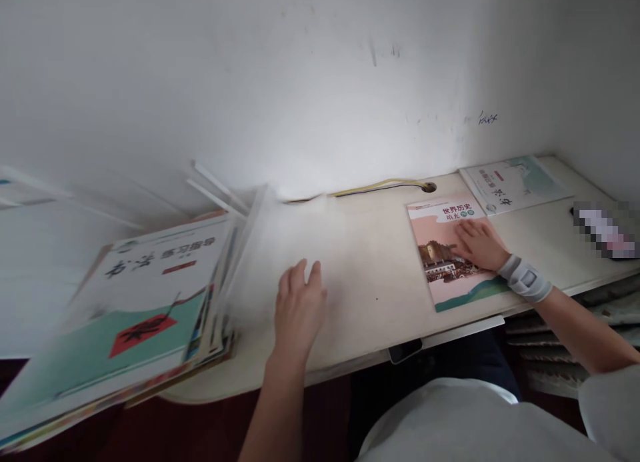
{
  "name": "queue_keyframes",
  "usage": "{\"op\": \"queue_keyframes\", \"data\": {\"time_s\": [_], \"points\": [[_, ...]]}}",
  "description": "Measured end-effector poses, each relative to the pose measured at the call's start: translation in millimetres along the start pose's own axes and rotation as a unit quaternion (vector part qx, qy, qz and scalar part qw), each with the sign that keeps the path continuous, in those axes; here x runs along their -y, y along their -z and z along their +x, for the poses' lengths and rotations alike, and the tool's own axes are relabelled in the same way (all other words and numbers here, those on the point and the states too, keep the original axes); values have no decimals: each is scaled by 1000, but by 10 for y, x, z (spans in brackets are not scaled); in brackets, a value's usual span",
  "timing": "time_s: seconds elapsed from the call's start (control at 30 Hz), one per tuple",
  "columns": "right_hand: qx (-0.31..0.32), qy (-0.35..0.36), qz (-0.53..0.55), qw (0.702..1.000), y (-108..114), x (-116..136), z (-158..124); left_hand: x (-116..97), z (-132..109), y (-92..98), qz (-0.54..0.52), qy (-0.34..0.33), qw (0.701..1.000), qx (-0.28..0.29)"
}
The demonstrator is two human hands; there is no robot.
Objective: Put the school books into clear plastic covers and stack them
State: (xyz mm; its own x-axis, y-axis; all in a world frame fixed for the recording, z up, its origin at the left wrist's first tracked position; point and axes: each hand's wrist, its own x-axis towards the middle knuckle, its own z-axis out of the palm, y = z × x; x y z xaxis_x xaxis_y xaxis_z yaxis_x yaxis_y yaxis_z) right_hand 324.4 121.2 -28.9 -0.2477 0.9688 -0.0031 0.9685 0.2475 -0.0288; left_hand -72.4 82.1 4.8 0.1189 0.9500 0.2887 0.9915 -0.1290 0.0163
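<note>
My right hand (477,244) lies flat with spread fingers on a pink workbook (443,275), whose cover shows a building and a green hill. Over the bare middle of the desk, my left hand (301,299) is held with its fingers apart and nothing in it. To its left, closest to it, a stack of books (150,309) reaches past the desk's front edge. The top book there has a white and green cover with a red patch. Behind the workbook, another white and green book (520,183) lies against the wall.
A phone (603,232), partly pixelated, rests at the desk's right end. Yellow and dark cables (380,184) run along the wall into a hole (429,187). Under the front edge is a dark object (405,351). The white wall (320,82) bounds the desk (370,329) behind.
</note>
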Motion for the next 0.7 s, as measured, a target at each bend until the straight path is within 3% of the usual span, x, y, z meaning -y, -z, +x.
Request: {"op": "queue_keyframes", "data": {"time_s": [0.1,0.17,0.27,0.4,0.5,0.7], "points": [[-19,-122,-23,992,-30,-358,-195,-301,-50,45,28,-23,999,-20],[-25,-171,-16,985,-45,-498,-302,-624,-68,-8,-13,-88,996,7],[-24,-182,12,983,-59,-553,-379,-1197,-99,-193,-93,-233,963,96],[-31,-175,33,983,-61,-506,-379,-1738,-199,-435,-117,-264,948,135],[-42,-175,54,982,-58,-496,-359,-1866,-269,-515,-104,-254,955,116],[-77,-163,120,976,-3,-550,-304,-1892,-301,-534,-100,-238,960,106]]}}
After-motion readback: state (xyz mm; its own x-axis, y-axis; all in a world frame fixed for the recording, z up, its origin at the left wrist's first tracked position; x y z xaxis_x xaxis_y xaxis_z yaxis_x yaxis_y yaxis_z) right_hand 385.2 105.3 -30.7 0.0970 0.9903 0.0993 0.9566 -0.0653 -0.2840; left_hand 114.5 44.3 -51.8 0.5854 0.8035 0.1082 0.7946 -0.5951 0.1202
